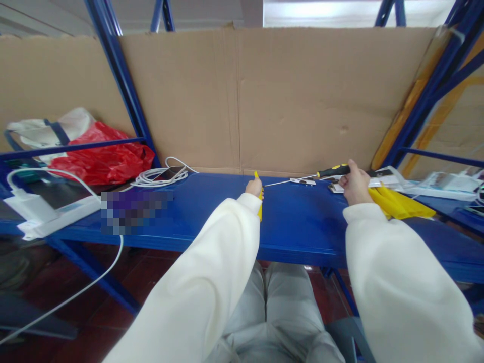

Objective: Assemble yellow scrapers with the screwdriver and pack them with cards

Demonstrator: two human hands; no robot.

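Frame centre: left hand, fingers closed around a yellow object. Right of centre: right hand, fingers gripping a screwdriver, tip beside the object. Work appears under way; completion unconfirmed.

Most of the upper frame is taken up by plain cardboard, kinda boxed in by blue metal posts. Bright light is let in up top right; dark reddish tiles are seen lower left, below a blue table.
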